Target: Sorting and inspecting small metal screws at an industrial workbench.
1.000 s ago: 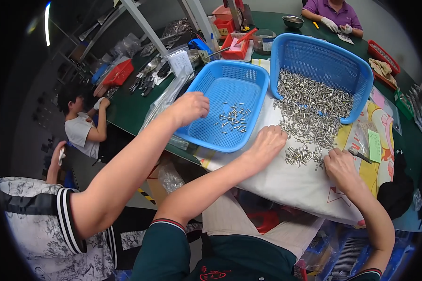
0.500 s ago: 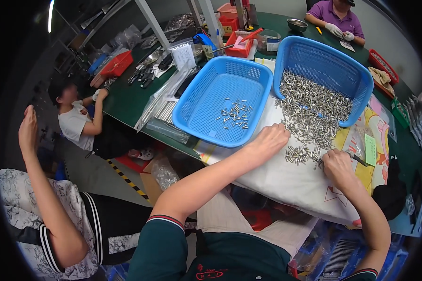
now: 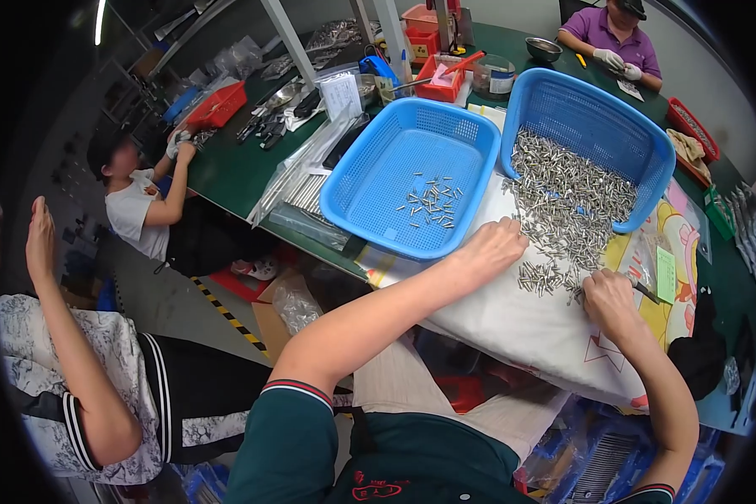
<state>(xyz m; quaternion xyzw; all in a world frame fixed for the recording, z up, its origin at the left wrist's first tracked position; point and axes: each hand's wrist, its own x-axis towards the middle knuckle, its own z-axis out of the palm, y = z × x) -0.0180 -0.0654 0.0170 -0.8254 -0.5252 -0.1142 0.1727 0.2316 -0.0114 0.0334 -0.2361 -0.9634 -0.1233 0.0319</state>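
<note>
A heap of small shiny metal pins spills out of a tipped blue plastic basket onto a white printed cloth. My left hand rests at the heap's left edge, its fingers curled and pressed together; what they hold, if anything, is hidden. At the lower right of the heap, my right hand has its fingers bent in against the pins, and their tips are hidden. A small cluster of pins lies between both hands. Left of the heap, a second blue basket stands upright with some pins on its bottom.
Metal strips in clear bags lie left of the upright basket. A red bin and a clear tub stand behind. A green card lies by my right hand. Co-workers sit far right and left; another person's arm is at left.
The whole view has shifted slightly. Both my hands stay by the heap in nearly the same pose. The seated co-worker at left has brought both hands together.
</note>
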